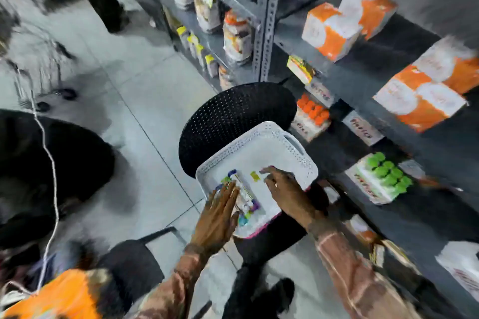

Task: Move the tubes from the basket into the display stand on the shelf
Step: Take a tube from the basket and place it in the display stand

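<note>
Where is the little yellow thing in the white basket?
The yellow piece lies on the floor of the basket, low in the middle of the head view, just left of the right hand and right of the tubes.

A white basket [282, 149], shallow and square with perforated walls and a cut-out handle at its far side, sits tilted on a black perforated stool. Its floor is mostly bare. A small cluster of tubes [245, 193] lies flat in the near left part, pale bodies with coloured caps in blue, green, purple and teal; blur hides their count. One small yellow piece [255, 176] lies apart, nearer the middle. On the dark shelf just right of the basket stand two display stands: one filled with orange-capped tubes [312, 111], one with green-capped tubes [387, 172].
</note>
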